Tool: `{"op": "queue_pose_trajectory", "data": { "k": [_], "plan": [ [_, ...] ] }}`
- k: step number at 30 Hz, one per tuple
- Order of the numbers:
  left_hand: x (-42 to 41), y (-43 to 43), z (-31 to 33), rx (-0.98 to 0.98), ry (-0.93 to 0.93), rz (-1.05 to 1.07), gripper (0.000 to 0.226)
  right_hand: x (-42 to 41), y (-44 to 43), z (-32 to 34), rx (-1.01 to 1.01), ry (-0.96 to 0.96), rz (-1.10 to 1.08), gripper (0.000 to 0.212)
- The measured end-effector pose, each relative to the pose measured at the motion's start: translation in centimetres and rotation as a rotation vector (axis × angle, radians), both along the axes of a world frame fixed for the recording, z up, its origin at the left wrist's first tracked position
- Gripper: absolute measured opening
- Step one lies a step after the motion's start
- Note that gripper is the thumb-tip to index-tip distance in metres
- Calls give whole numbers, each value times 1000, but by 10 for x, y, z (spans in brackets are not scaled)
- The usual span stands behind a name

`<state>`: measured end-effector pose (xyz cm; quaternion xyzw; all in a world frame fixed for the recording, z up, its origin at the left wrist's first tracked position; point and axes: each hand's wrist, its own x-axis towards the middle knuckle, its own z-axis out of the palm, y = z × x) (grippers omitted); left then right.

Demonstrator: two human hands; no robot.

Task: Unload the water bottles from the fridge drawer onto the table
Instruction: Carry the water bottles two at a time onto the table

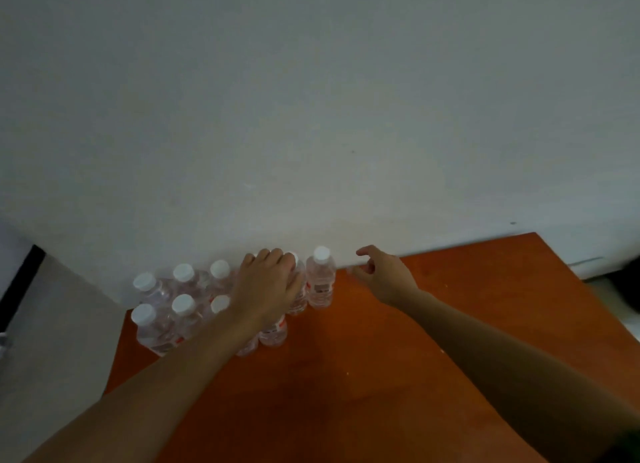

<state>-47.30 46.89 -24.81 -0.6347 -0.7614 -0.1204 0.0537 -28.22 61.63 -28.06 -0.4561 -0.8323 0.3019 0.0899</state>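
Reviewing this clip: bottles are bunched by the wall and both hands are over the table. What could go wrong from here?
1. The left hand rests on top of a bottle inside the tight cluster of water bottles; a sideways nudge could likely topple its neighbours.
2. The open right hand hovers beside the end bottle, which stands alone on that side and could be knocked over onto the table.

both forearms are seen bare, no watch or ring is worn. a dark green sleeve edge (628, 447) is seen at the right elbow, far from the table (485, 306).
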Motion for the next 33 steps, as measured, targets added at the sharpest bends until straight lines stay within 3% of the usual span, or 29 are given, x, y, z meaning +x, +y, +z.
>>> {"op": "queue_pose_trajectory", "data": {
  "k": [4, 15, 24, 33],
  "plan": [
    [66, 9, 6, -62, -89, -137, 39, 88, -7, 3, -17, -87, -65, 44],
    [344, 22, 11, -344, -59, -498, 27, 404, -88, 26, -119, -136, -395, 29],
    [609, 37, 31, -370, -153, -839, 15, 672, -177, 61, -49, -79, -906, 22],
    [838, 76, 21, -373, -53, -1151, 22, 860, -227, 44, -64, -45, -1243, 25]
  ]
}}
